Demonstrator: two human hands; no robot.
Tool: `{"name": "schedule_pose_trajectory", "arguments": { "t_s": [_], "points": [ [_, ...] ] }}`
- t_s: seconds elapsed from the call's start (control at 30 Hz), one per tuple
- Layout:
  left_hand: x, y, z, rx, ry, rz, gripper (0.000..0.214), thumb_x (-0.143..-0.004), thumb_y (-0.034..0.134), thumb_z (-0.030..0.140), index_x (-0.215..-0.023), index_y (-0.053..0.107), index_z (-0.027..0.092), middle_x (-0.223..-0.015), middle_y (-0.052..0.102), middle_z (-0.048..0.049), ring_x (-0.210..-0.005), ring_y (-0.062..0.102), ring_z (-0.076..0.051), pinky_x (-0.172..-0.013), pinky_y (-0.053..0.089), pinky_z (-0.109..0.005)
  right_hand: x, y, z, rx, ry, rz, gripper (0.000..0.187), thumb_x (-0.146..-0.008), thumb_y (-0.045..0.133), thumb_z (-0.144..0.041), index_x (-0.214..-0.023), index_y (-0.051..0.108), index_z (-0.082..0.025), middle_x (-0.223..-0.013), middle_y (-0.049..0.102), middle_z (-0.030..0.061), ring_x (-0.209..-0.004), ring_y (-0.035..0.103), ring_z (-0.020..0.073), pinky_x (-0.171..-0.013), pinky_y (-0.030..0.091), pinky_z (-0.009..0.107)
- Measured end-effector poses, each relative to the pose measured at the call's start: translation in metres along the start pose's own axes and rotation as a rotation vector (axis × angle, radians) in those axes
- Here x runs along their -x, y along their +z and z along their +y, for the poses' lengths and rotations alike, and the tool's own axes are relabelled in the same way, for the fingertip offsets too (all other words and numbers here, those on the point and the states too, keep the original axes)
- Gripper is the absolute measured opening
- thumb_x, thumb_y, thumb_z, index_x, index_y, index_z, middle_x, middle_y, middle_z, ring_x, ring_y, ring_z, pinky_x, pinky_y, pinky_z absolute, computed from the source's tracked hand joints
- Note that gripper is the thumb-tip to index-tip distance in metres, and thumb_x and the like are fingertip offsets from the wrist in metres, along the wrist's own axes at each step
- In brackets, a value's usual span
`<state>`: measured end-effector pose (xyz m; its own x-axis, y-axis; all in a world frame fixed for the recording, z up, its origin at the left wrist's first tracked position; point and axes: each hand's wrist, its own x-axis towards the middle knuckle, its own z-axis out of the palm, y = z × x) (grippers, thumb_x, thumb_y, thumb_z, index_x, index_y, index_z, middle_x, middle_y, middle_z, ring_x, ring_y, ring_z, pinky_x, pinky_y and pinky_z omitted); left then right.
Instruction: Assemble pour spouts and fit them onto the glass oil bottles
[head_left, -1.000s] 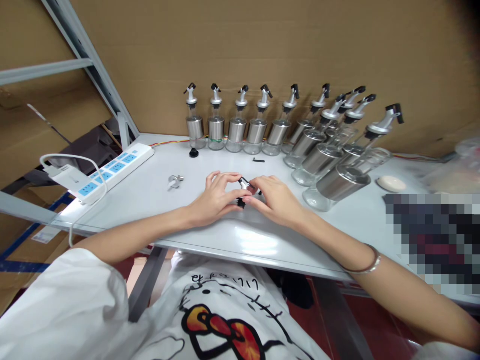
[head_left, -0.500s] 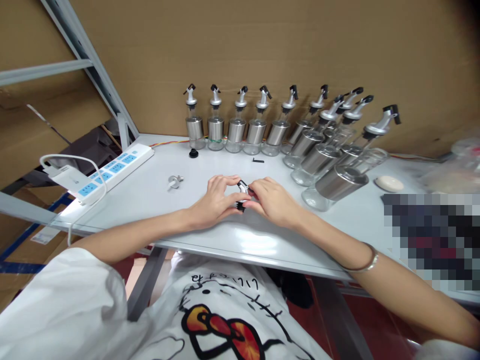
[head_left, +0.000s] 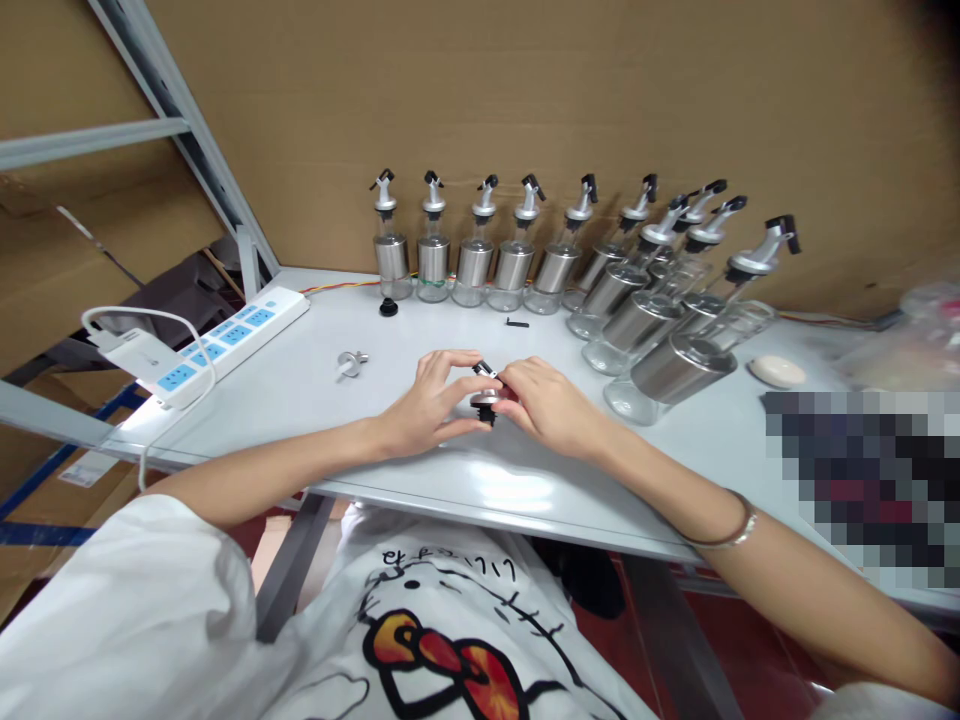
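Between both hands, above the table near its front edge, is a pour spout [head_left: 486, 398] with a silver body, black flip cap on top and ribbed black stopper below. My left hand [head_left: 433, 400] grips it from the left, its thumb across the neck. From the right, my right hand [head_left: 541, 402] pinches it, with fingers at the black cap and the thumb by the collar. Fingers hide part of the spout. Ahead on the table lie a loose silver spout piece [head_left: 351, 364], a black stopper [head_left: 388, 307] and a small black lever [head_left: 517, 323].
Several glass-and-steel bottles [head_left: 475, 262] with pour spouts line the back and right of the table [head_left: 420, 470]. A white power strip [head_left: 225, 345] lies along the left edge. A pale oval object [head_left: 778, 371] and clear plastic [head_left: 900, 340] are at the right.
The thumbs have shifted on the pour spout, and more of its silver collar and black stopper shows. Both hands stay in nearly the same place.
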<state>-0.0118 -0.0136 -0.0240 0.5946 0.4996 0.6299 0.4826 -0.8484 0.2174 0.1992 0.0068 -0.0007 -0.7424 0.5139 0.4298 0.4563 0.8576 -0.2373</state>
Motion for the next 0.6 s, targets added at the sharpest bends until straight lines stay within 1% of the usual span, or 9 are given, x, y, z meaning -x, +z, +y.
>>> {"name": "schedule_pose_trajectory", "arguments": {
  "t_s": [0.07,0.17,0.23,0.3,0.37,0.43,0.5,0.57,0.6],
  "points": [
    [-0.001,0.0,-0.001,0.044,-0.019,0.036,0.048,-0.088,0.055,0.048,-0.126,0.039,0.025,-0.12,0.048,-0.0124,-0.121,0.047,-0.027,-0.098,0.038,-0.046,0.0,-0.002,-0.001,-0.056,0.04,-0.004,0.047,-0.097,0.025,-0.055,-0.079,0.049,-0.018,-0.072,0.059,0.0075,-0.066,0.052,0.0201,-0.07,0.04,0.035],
    [-0.001,0.001,-0.002,0.091,-0.031,0.099,0.051,-0.084,0.062,0.045,-0.123,0.036,0.024,-0.121,0.053,-0.0124,-0.118,0.05,-0.026,-0.096,0.038,-0.045,0.0,-0.003,-0.005,-0.235,0.153,0.011,0.035,-0.092,0.044,-0.05,-0.082,0.051,-0.018,-0.078,0.061,0.0066,-0.072,0.055,0.0197,-0.074,0.042,0.036],
    [-0.001,0.002,-0.003,0.109,-0.038,0.133,0.052,-0.081,0.067,0.044,-0.119,0.036,0.024,-0.119,0.056,-0.0119,-0.115,0.053,-0.026,-0.096,0.037,-0.046,-0.001,-0.002,-0.008,-0.459,0.26,0.0,0.029,-0.087,0.055,-0.046,-0.083,0.052,-0.018,-0.081,0.062,0.0051,-0.074,0.056,0.0182,-0.074,0.044,0.034],
    [-0.002,0.002,-0.004,0.132,-0.058,0.14,0.052,-0.079,0.069,0.043,-0.115,0.036,0.024,-0.117,0.058,-0.0115,-0.112,0.055,-0.026,-0.095,0.037,-0.047,-0.002,0.0,-0.009,-0.759,0.359,-0.028,0.029,-0.081,0.063,-0.045,-0.085,0.054,-0.018,-0.084,0.062,0.0041,-0.074,0.058,0.0168,-0.072,0.046,0.032],
    [-0.003,0.001,-0.003,0.177,-0.095,0.122,0.048,-0.079,0.069,0.041,-0.112,0.039,0.023,-0.12,0.057,-0.0121,-0.113,0.054,-0.026,-0.096,0.038,-0.047,-0.003,0.004,-0.008,-1.023,0.424,-0.053,0.033,-0.077,0.067,-0.046,-0.089,0.056,-0.017,-0.086,0.064,0.0039,-0.074,0.06,0.0155,-0.072,0.048,0.031],
    [-0.004,-0.002,-0.003,0.244,-0.145,0.092,0.042,-0.08,0.068,0.04,-0.109,0.043,0.022,-0.122,0.055,-0.0122,-0.115,0.053,-0.025,-0.096,0.04,-0.046,-0.004,0.007,-0.007,-1.172,0.462,-0.051,0.039,-0.077,0.067,-0.048,-0.097,0.057,-0.017,-0.086,0.066,0.0037,-0.074,0.062,0.0151,-0.075,0.05,0.032],
    [-0.006,-0.005,-0.002,0.326,-0.197,0.051,0.035,-0.081,0.067,0.038,-0.106,0.049,0.021,-0.117,0.056,-0.0106,-0.113,0.053,-0.024,-0.095,0.042,-0.043,-0.004,0.007,-0.006,-1.234,0.487,-0.024,0.049,-0.077,0.067,-0.051,-0.112,0.053,-0.019,-0.084,0.067,0.0027,-0.076,0.064,0.0155,-0.078,0.051,0.033],
    [-0.008,-0.008,-0.001,0.405,-0.26,0.012,0.029,-0.082,0.066,0.036,-0.104,0.054,0.02,-0.11,0.059,-0.0082,-0.107,0.056,-0.021,-0.094,0.043,-0.04,-0.004,0.007,-0.006,-1.248,0.496,-0.013,0.062,-0.079,0.065,-0.052,-0.128,0.042,-0.021,-0.082,0.068,0.0012,-0.077,0.067,0.0164,-0.08,0.052,0.035],
    [-0.008,-0.008,-0.001,0.451,-0.302,0.0,0.027,-0.083,0.065,0.034,-0.103,0.056,0.02,-0.108,0.061,-0.0074,-0.103,0.057,-0.02,-0.093,0.044,-0.039,-0.004,0.006,-0.007,-1.24,0.494,-0.019,0.065,-0.081,0.064,-0.052,-0.132,0.038,-0.022,-0.081,0.069,0.0007,-0.076,0.069,0.0169,-0.079,0.053,0.035]
  ]
}}
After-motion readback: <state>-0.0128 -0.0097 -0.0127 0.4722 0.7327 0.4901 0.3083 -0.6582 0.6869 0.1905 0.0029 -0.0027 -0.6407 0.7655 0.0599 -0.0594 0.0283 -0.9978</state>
